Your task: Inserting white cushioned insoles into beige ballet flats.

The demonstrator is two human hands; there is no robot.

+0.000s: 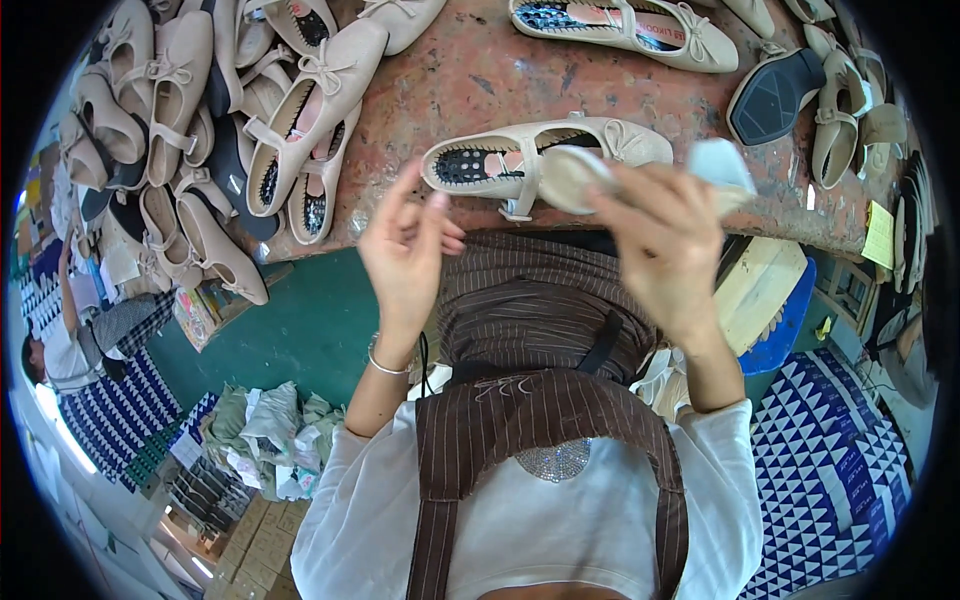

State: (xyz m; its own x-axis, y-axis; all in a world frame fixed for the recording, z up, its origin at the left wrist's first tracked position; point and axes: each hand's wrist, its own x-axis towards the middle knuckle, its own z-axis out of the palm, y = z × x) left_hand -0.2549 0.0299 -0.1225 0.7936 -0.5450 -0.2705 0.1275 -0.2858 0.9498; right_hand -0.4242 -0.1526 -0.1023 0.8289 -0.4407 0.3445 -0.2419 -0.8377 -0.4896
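Observation:
My right hand (665, 240) is raised in front of me and grips a beige oval insole (568, 177), together with a pale bluish-white piece (722, 163) that sticks out to the right of my fingers. My left hand (405, 255) is lifted beside it with fingers apart and nothing visible in it; a bracelet sits on its wrist. Just behind both hands, a beige strapped flat shoe (520, 152) with a bow and a dark studded inside lies on the worn reddish-brown table (470, 70).
Several beige flat shoes (200, 110) are piled on the table's left, more lie along the back and right, plus a black sole (775, 95). A wooden stool (765, 285) stands to my right. Another person (70, 350) sits at far left near heaped bags (270, 430).

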